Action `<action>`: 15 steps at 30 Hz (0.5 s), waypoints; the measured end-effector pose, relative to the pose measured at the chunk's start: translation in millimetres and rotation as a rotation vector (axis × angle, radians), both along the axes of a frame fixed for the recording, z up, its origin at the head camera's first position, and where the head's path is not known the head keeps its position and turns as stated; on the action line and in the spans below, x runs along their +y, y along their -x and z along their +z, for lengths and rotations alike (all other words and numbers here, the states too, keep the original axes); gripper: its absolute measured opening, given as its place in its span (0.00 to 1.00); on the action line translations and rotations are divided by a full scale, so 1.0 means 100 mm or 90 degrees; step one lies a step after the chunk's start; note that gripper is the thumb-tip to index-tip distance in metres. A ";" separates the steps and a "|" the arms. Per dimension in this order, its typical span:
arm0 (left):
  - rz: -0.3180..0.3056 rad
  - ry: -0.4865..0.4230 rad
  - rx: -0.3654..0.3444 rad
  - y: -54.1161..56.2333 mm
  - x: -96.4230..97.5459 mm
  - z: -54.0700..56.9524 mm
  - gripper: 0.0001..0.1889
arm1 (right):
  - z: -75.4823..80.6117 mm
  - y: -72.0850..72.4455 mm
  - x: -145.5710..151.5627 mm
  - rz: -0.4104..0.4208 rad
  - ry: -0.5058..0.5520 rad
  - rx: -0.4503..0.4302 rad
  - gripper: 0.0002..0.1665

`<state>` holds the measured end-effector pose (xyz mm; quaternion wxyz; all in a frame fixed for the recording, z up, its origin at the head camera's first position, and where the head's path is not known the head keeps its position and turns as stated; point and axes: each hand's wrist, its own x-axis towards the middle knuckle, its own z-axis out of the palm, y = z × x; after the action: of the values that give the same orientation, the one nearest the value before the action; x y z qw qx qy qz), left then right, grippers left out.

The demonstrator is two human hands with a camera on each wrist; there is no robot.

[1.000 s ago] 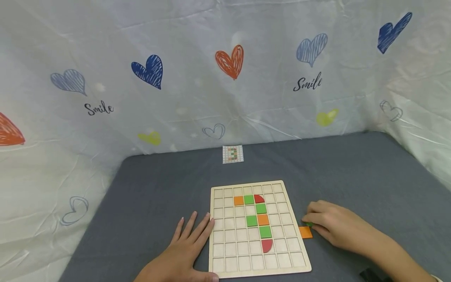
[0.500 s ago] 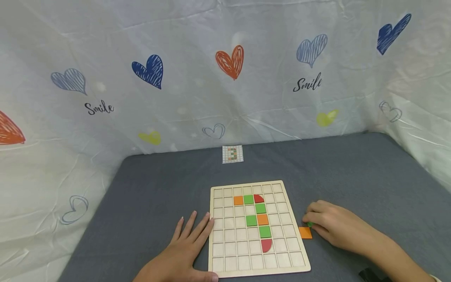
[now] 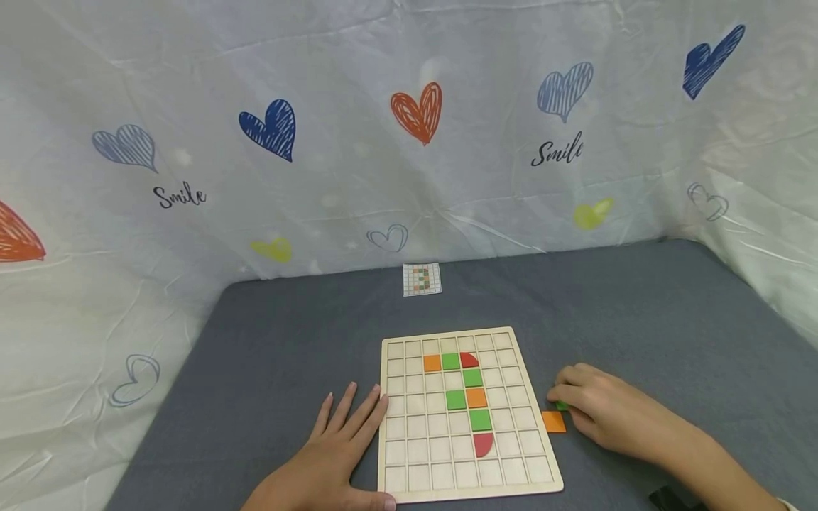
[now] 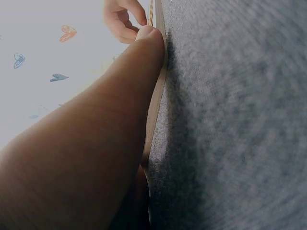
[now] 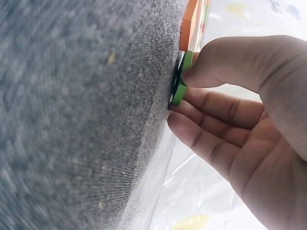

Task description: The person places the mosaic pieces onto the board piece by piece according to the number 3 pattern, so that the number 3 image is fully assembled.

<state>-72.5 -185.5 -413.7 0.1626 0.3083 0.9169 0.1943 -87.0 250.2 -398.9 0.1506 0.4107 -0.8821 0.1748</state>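
A wooden grid board (image 3: 422,490) lies on the table, with square green tiles (image 3: 480,420), two orange tiles (image 3: 476,397) and two red quarter-round tiles (image 3: 483,445) in its cells. My left hand (image 3: 332,451) rests at the board's left edge, fingers spread, thumb on the near left corner. To the right of the board, my right hand (image 3: 607,404) pinches a green tile (image 5: 180,88) between thumb and fingers, low at the cloth. In the right wrist view the tile looks slightly tilted; its exact shape is partly hidden. Beside it, a loose orange tile (image 3: 554,421) touches the board's right edge.
A small printed card (image 3: 422,279) with a coloured grid pattern lies at the back of the grey-clothed table (image 3: 307,333). Behind it hangs a white curtain (image 3: 332,191) with hearts. A black object (image 3: 671,499) sits partly under the right forearm.
The right fingers shift very slightly around the green tile, and a little more or less of it shows. The left hand, board and tiles on it stay put.
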 end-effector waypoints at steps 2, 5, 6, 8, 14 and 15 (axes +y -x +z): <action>-0.002 0.000 -0.001 0.00 0.00 0.01 0.60 | 0.00 0.00 0.00 -0.001 -0.002 -0.001 0.22; -0.005 0.000 0.000 0.00 -0.01 0.01 0.60 | 0.00 -0.01 -0.01 -0.003 0.002 -0.008 0.23; -0.006 0.000 0.001 0.00 -0.01 0.02 0.60 | 0.01 -0.01 -0.02 -0.002 0.005 -0.009 0.23; -0.007 0.000 0.001 0.00 -0.01 0.02 0.60 | 0.01 -0.01 -0.04 0.001 0.011 -0.009 0.23; 0.000 0.001 -0.004 0.00 0.00 0.01 0.60 | 0.06 -0.02 -0.16 0.025 0.028 -0.014 0.23; 0.000 0.002 -0.003 0.00 0.00 0.00 0.61 | 0.07 -0.02 -0.19 0.030 0.029 -0.018 0.22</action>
<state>-72.3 -185.8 -413.3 0.1655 0.3077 0.9167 0.1939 -84.9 231.3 -392.0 0.1435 0.4251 -0.8701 0.2041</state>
